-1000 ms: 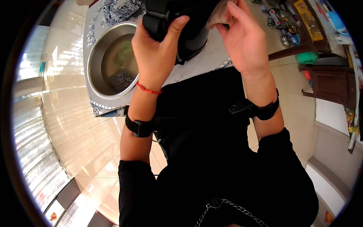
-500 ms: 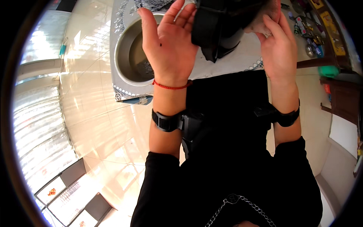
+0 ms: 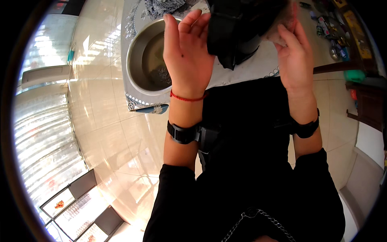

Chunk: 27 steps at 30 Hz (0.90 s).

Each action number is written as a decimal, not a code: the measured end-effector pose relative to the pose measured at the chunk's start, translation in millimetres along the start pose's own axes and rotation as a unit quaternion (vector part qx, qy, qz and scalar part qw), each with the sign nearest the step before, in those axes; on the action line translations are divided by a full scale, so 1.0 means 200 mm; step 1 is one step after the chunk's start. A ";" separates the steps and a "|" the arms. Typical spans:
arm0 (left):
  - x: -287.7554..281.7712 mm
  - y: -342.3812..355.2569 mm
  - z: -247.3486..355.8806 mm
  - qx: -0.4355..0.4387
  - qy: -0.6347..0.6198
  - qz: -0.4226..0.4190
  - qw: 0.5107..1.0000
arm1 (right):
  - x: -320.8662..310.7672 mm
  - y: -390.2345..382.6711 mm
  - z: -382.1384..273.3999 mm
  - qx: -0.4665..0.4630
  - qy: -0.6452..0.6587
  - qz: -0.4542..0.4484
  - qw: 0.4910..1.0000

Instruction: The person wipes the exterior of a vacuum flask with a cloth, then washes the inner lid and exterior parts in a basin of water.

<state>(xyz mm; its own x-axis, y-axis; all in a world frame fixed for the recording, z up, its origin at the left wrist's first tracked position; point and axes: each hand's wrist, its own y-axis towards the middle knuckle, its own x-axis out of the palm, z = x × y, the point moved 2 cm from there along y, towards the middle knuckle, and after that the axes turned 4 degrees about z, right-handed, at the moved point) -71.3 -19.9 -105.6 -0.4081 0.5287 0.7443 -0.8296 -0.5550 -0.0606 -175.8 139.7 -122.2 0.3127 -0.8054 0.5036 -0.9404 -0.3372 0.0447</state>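
My left hand (image 3: pixel 188 60) is palm up beside a steel basin (image 3: pixel 133 60), thumb spread and fingers loosely bent. Nothing shows in its palm, and its right side meets a black, partly shiny object (image 3: pixel 231 36) whose kind I cannot make out. Beyond that object, my right hand (image 3: pixel 297 56) pinches a see-through, pinkish plastic piece with a red edge (image 3: pixel 278 36) between thumb and fingers. The black object partly covers this piece, and the top of the picture cuts off both. Shallow cloudy water with dark bits at the bottom lies in the basin.
A patterned grey cloth (image 3: pixel 242 76) covers the table under the basin. Behind the basin lies a bunched grey-and-white cloth (image 3: pixel 163 7). At right, several small items (image 3: pixel 332 36) stand near a dark wooden frame (image 3: pixel 336 66). A grey chair (image 3: pixel 365 173) is at the lower right.
The whole view has shifted slightly, so the table, basin and left hand appear a little farther right and lower. Both hands keep nearly the same pose.
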 end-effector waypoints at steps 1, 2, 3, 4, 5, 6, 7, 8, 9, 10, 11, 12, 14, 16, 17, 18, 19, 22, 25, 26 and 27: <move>-0.01 -0.01 -0.01 -0.001 0.000 -0.009 1.000 | 0.00 0.00 0.02 0.002 -0.004 0.011 1.000; -0.06 -0.02 -0.03 0.043 0.113 -0.035 0.992 | -0.02 0.00 0.06 0.008 -0.027 0.010 1.000; -0.07 -0.03 -0.06 0.087 0.222 -0.062 0.969 | -0.02 -0.01 0.10 0.000 -0.029 0.016 0.999; -0.05 -0.06 -0.08 0.077 0.239 -0.001 0.968 | 0.01 -0.01 0.13 -0.056 -0.044 -0.023 0.997; -0.05 -0.06 -0.10 0.073 0.237 -0.010 0.969 | 0.02 -0.02 0.15 -0.110 -0.061 -0.062 0.990; -0.07 -0.07 -0.11 0.084 0.307 -0.040 0.947 | 0.01 -0.03 0.16 -0.113 -0.117 -0.082 0.983; -0.07 -0.07 -0.12 0.094 0.373 -0.074 0.920 | 0.00 -0.03 0.21 -0.131 -0.112 -0.072 0.982; -0.06 -0.04 -0.14 0.109 0.361 -0.094 0.922 | -0.03 -0.04 0.26 -0.125 -0.125 -0.052 0.983; -0.04 -0.03 -0.14 0.112 0.370 -0.097 0.917 | -0.05 -0.05 0.31 -0.116 -0.132 -0.035 0.984; -0.05 -0.02 -0.13 0.119 0.375 -0.110 0.913 | -0.07 -0.06 0.37 -0.121 -0.129 -0.028 0.984; -0.04 0.00 -0.13 0.125 0.379 -0.123 0.909 | -0.10 -0.07 0.45 -0.049 -0.108 -0.019 0.993; -0.01 -0.01 -0.12 0.111 0.405 -0.082 0.904 | -0.12 -0.07 0.49 0.024 -0.085 -0.012 0.996; 0.01 0.00 -0.13 0.123 0.398 -0.037 0.909 | -0.19 -0.06 0.52 0.133 -0.050 0.014 0.990; 0.06 0.02 -0.16 0.115 0.384 -0.021 0.916 | -0.24 -0.05 0.52 0.239 -0.014 0.038 0.970; 0.09 0.04 -0.18 0.120 0.368 -0.013 0.922 | -0.26 -0.04 0.50 0.216 -0.013 0.021 0.976; 0.12 0.04 -0.18 0.127 0.357 0.001 0.925 | -0.24 -0.03 0.48 0.204 -0.006 0.010 0.979; 0.16 0.05 -0.18 0.130 0.360 -0.008 0.924 | -0.20 -0.02 0.43 0.189 -0.003 0.001 0.982; 0.23 0.09 -0.19 0.119 0.338 -0.013 0.934 | -0.01 0.03 0.21 -0.219 -0.145 -0.044 0.964; 0.27 0.15 -0.17 0.116 0.373 -0.026 0.920 | 0.07 0.09 0.10 -0.367 -0.297 -0.084 0.878; 0.25 0.18 -0.16 0.096 0.359 -0.021 0.928 | 0.05 0.10 0.12 -0.376 -0.355 -0.105 0.849; 0.25 0.20 -0.14 0.079 0.347 -0.013 0.935 | 0.04 0.12 0.14 -0.384 -0.408 -0.129 0.818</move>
<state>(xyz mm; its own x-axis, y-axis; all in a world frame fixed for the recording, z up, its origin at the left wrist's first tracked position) -134.9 2.3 -90.1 -0.5827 0.8020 0.1312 -0.7985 -0.5951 0.0911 -191.2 111.2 -141.9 0.2032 -0.9190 -0.3379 -0.5375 -0.3931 0.7461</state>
